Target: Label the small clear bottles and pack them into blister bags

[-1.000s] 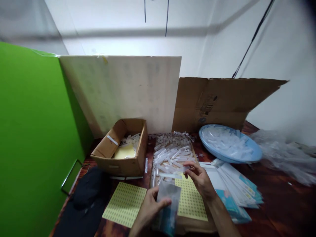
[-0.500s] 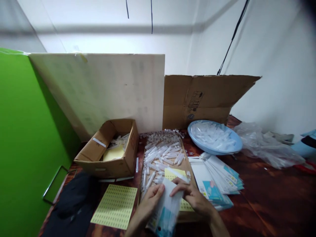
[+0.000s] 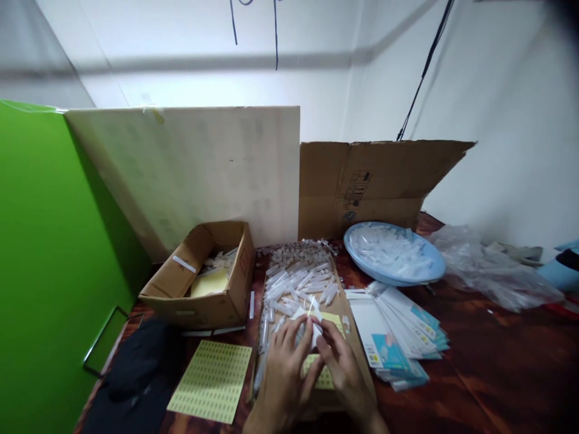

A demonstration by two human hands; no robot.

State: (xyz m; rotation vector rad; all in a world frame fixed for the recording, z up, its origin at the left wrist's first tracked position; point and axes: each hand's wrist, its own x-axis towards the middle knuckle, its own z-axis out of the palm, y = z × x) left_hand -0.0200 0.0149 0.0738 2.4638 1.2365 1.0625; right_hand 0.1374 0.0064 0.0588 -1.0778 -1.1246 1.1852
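Moved up the tray [image 3: 356,360], left hand [image 3: 283,369] and right hand [image 3: 344,374] grip clamped on packet [image 3: 312,327], tubes [image 3: 298,282] beyond

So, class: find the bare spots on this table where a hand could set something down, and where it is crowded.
Bare table lies right of the packets, in front of the bag. Crowded: the tray under the left hand and right hand, plus box, sticker sheet, bowl.

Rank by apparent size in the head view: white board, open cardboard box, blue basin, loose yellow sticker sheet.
1. white board
2. open cardboard box
3. blue basin and yellow sticker sheet: about alike; the sheet lies nearer the camera, so I won't rank them.
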